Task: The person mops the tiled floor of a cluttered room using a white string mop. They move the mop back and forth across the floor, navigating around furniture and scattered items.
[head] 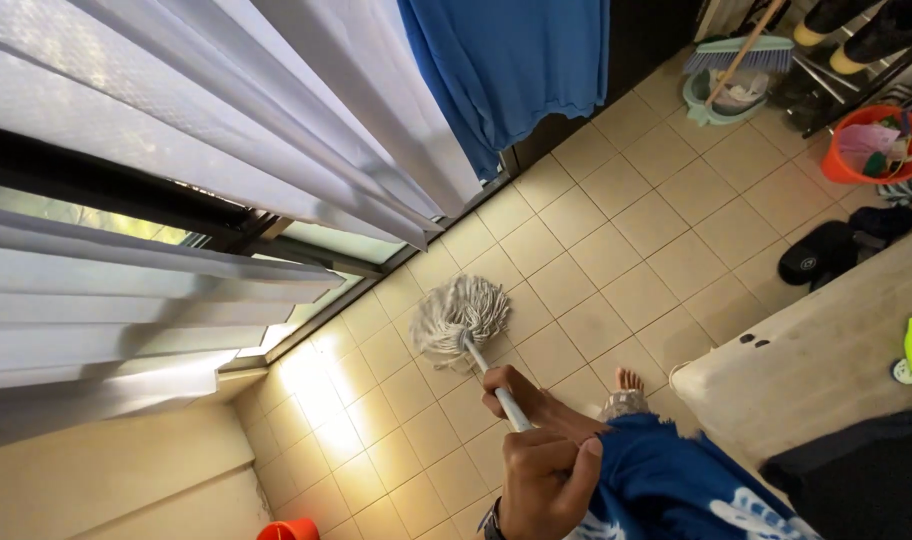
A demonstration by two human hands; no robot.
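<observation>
1. Head view: both hands are gripping the white mop handle (494,383). The upper hand (541,480), nearest the camera, is closing around the end of the handle; I am taking it as the left hand, though the angle leaves that unsure. The right hand (511,392) is wrapping the handle further down, just beyond the other.
2. The string mop head (460,315) is lying spread on the beige tiled floor (616,250), ahead of both hands and close to the window track (376,290).
3. A bare foot (628,380) is standing on the tiles just to the right of the lower hand, beside the blue patterned garment (666,480).
4. White curtains (276,130) are hanging above and to the left of the hands; a blue shirt (506,60) is hanging further ahead.
5. Far ahead and to the right, a green broom and dustpan (731,70), an orange bucket (856,160) and dark slippers (821,255) are sitting well apart from the mop.
6. Judged from this: mopping well here is calling for keeping the strands flat on the tiles, working along the track edge, and keeping the foot clear of the wet strands.
</observation>
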